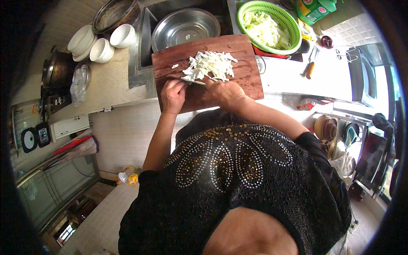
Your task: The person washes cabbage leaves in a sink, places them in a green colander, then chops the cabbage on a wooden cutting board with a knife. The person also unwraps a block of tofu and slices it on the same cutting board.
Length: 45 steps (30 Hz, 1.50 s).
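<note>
My right hand (224, 93) grips a kitchen knife (195, 82), its handle hidden in my fingers and its thin blade pointing left. Beside the blade's far end, my left hand (173, 96) is curled over the left part of a reddish-brown wooden cutting board (245, 75); whether its fingers hold anything is hidden. Just beyond the blade lies a heap of pale cut cabbage strips (210, 65). One small white piece (175, 66) sits apart, left of the heap. The board looks wet, and its far edge reaches over the front of the sink.
A stainless steel basin (199, 24) stands in the sink (146, 35). Right of it, a green plastic colander (295, 35) holds cut cabbage (264, 30). An orange-handled tool (309, 70) lies on the right counter. White bowls (102, 50) and a dark pot (62, 68) stand left.
</note>
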Available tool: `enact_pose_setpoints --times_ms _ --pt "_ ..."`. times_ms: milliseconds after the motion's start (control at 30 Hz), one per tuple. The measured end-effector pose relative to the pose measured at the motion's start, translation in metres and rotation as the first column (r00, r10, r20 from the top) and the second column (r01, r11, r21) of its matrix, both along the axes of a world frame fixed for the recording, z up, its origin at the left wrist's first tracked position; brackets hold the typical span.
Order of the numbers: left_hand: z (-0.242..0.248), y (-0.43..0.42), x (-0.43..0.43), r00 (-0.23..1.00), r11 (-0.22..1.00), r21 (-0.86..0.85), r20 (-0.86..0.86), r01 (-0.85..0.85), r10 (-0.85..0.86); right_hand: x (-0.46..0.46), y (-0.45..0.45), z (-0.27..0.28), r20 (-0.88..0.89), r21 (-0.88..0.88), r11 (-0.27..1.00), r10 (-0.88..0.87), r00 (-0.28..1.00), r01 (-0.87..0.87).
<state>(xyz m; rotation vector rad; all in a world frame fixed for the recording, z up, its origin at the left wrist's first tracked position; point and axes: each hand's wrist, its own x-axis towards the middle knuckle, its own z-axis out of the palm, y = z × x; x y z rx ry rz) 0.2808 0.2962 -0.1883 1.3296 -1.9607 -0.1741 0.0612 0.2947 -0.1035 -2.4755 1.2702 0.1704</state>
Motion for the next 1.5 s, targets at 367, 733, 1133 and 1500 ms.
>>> enact_pose_setpoints --times_ms 367,733,1133,1500 --pt "-0.007 0.003 -0.001 0.999 0.996 -0.085 -0.014 -0.032 0.031 0.009 0.001 0.004 0.001 0.000 1.000 -0.030 1.000 0.030" --pt "-0.008 0.005 -0.001 0.998 0.996 -0.066 -0.021 -0.053 0.052 0.017 0.000 -0.005 -0.008 0.008 0.999 -0.039 0.999 0.039" --pt "-0.001 0.005 -0.003 0.998 0.998 -0.048 -0.054 0.036 -0.039 0.014 0.006 -0.008 0.075 0.156 0.965 -0.226 0.971 0.212" --pt "0.041 -0.052 -0.040 0.941 0.954 0.164 0.193 0.250 -0.280 -0.072 0.017 0.016 0.542 0.035 0.850 -0.458 0.705 0.526"
